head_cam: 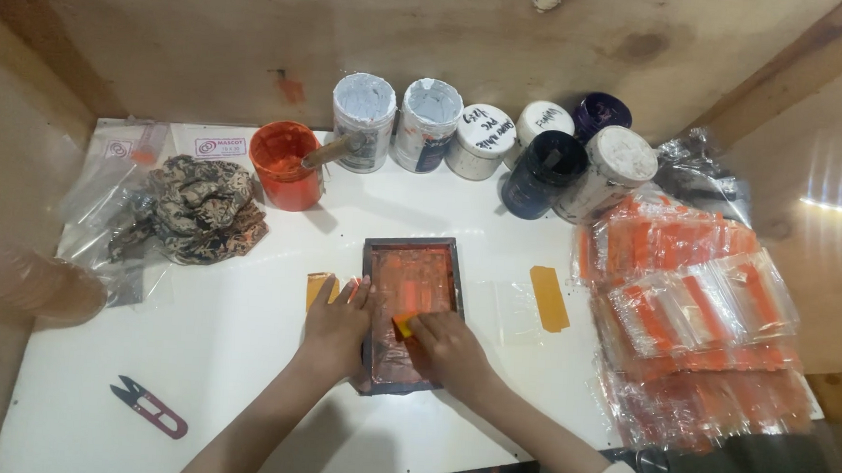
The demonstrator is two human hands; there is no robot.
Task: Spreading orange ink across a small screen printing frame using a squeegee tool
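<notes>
A small dark-framed printing screen (374, 253) smeared with orange ink lies flat on the white table (242, 352). My left hand (333, 330) presses flat on the frame's left edge, fingers spread. Inside the frame, my right hand (449, 348) grips a small yellow-orange scraper (403, 327) against the mesh. A yellow strip (319, 287) peeks out just left of the frame, beside my left fingers.
An orange paint pot (285, 165) with a stick stands behind, next to several paint jars (484, 139). A stack of clear orange-printed bags (700, 318) fills the right side. A mottled rag (197, 207) lies at left, thread snips (150, 407) at front left, a yellow strip (549, 298) right of the frame.
</notes>
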